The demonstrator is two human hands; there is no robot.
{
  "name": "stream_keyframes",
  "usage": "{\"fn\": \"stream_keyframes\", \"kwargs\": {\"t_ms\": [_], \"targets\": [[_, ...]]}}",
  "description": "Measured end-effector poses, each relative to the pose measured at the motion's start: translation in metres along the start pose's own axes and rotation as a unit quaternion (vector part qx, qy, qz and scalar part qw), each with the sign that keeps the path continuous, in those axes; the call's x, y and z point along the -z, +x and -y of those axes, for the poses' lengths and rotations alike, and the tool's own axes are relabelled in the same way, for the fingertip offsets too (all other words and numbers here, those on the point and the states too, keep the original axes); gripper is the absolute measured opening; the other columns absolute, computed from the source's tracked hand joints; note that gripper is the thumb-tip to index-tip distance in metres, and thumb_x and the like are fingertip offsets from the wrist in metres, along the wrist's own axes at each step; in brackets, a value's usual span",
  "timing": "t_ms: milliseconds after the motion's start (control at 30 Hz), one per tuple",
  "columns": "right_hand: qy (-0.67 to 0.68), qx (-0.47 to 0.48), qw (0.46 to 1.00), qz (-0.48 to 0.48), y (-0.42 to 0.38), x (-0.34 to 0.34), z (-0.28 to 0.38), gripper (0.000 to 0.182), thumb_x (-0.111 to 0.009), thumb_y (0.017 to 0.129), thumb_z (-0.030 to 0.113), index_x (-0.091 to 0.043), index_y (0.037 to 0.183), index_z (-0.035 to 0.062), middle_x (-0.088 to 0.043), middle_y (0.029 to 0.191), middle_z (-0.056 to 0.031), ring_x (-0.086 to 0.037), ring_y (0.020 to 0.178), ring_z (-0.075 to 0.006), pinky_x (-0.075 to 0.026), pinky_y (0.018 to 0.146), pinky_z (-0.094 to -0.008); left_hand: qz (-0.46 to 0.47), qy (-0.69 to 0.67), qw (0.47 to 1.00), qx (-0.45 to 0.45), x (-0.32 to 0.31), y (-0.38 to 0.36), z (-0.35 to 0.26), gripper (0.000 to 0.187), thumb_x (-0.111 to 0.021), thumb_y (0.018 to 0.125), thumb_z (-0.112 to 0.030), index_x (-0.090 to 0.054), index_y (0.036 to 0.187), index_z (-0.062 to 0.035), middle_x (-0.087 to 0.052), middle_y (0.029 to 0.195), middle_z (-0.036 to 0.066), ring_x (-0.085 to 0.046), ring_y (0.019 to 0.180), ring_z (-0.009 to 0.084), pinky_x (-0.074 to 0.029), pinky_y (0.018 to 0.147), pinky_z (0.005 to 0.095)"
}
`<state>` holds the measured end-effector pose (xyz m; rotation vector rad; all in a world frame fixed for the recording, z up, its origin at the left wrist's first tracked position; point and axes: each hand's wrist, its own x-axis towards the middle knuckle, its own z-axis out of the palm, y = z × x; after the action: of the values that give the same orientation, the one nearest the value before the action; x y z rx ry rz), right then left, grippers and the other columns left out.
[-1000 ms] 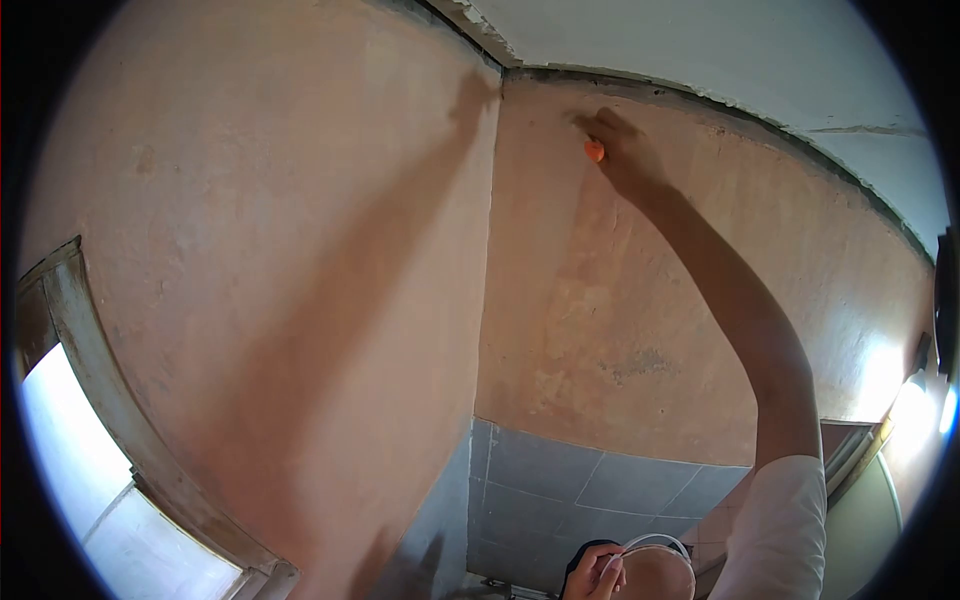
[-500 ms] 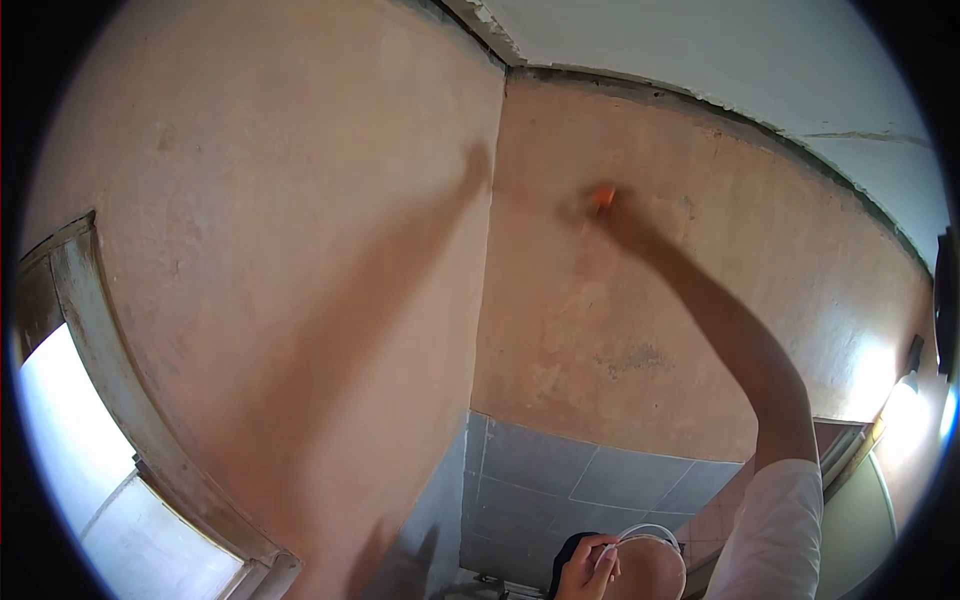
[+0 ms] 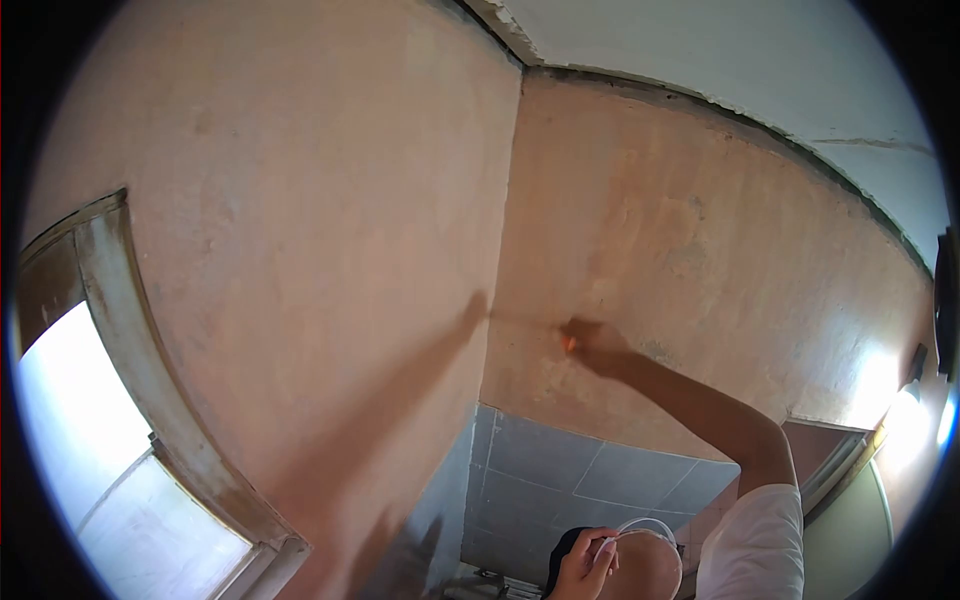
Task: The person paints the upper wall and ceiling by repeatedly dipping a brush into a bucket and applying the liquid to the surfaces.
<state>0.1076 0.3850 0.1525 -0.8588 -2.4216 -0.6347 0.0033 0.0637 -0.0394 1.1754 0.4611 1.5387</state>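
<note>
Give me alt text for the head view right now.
The right hand holds a blurred orange item by a pinkish wall, above grey tiles. Below, the left hand grips the white handle of a bucket. A lamp glows at far right.

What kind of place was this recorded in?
Probably a room indoors under renovation; what the room is for is hard to tell. The pinkish wall is patchy and bare, grey tiles cover only its lower part, and the pale ceiling has a ragged edge.
</note>
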Motion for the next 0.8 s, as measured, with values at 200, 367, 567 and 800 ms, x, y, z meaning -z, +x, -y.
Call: {"fn": "stream_keyframes", "kwargs": {"t_ms": [200, 367, 567, 800], "targets": [[-0.059, 0.030, 0.974, -0.216, 0.071, 0.087, -0.036, 0.023, -0.061, 0.085, 0.006, -0.064, 0.108, 0.0019, -0.062, 0.090, -0.0115, -0.064, 0.083, -0.0275, -0.053, 0.069, -0.0383, -0.012, -0.010, 1.000, 0.002, -0.003, 0.003, -0.006, 0.020, -0.048, 0.104, -0.014, -0.052, 0.116, 0.0017, -0.049, 0.065, 0.002, -0.044, 0.049, 0.0066, -0.040, 0.047, 0.0227], [0.094, -0.056, 0.988, -0.111, 0.024, 0.012, -0.026, 0.019, -0.062, 0.087, 0.009, -0.065, 0.105, 0.0046, -0.066, 0.094, -0.0096, -0.067, 0.078, -0.0252, -0.055, 0.066, -0.0364, -0.018, 0.033, 0.999, 0.007, -0.002, 0.004, -0.012, 0.021, -0.049, 0.104, -0.015, -0.052, 0.116, 0.0023, -0.048, 0.065, 0.001, -0.044, 0.049, 0.0056, -0.039, 0.046, 0.0231], [0.063, -0.071, 0.982, 0.162, -0.023, -0.038, 0.020, 0.017, -0.057, 0.096, 0.018, -0.064, 0.104, 0.0045, -0.067, 0.089, -0.0143, -0.068, 0.086, -0.0316, -0.054, 0.074, -0.0397, -0.023, 0.017, 0.999, -0.020, 0.000, 0.004, -0.011, 0.022, -0.050, 0.104, -0.016, -0.054, 0.114, 0.0017, -0.047, 0.062, 0.001, -0.043, 0.048, 0.0055, -0.038, 0.045, 0.0229], [-0.077, 0.001, 0.975, -0.210, 0.037, 0.066, -0.008, 0.028, -0.062, 0.086, 0.003, -0.064, 0.114, 0.0026, -0.064, 0.092, -0.0115, -0.064, 0.063, -0.0243, -0.052, 0.054, -0.0338, -0.057, 0.032, 0.998, -0.004, 0.011, 0.006, -0.004, 0.022, -0.049, 0.104, -0.017, -0.057, 0.113, 0.0013, -0.049, 0.062, 0.001, -0.044, 0.048, 0.0063, -0.039, 0.046, 0.0221]]}}
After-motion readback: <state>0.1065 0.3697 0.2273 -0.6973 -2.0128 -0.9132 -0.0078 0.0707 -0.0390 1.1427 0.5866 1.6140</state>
